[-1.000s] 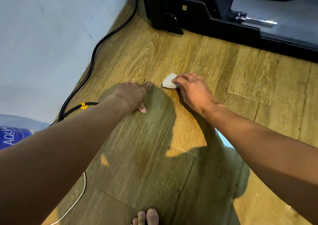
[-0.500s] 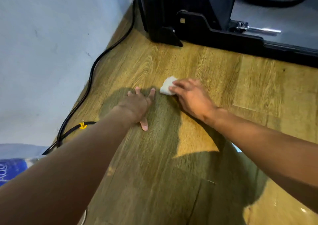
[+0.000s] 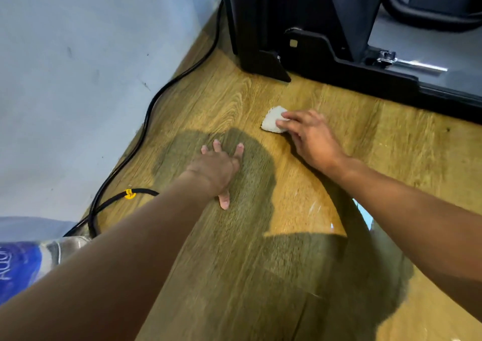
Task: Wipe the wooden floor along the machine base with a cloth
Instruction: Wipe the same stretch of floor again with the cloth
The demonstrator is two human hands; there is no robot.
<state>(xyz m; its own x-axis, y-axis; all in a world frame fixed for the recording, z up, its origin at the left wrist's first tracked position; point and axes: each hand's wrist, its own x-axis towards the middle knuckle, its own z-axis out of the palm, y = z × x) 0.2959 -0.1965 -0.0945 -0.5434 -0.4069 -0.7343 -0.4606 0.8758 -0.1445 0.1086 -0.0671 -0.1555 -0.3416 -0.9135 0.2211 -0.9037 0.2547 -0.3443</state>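
Observation:
A small white cloth, folded into a wad, lies on the wooden floor a short way in front of the black machine base. My right hand presses on the cloth's right part with straight fingers, so only its left half shows. My left hand lies flat on the floor to the left and nearer me, fingers spread, holding nothing. It is apart from the cloth.
A black cable with a yellow tag runs along the pale wall on the left. A clear bottle with a blue label lies at the lower left. A metal latch sits on the machine.
The view has shifted toward the machine base. My right hand and the cloth have moved slightly right of my left hand, which stays flat on the floor with fingers now spread.

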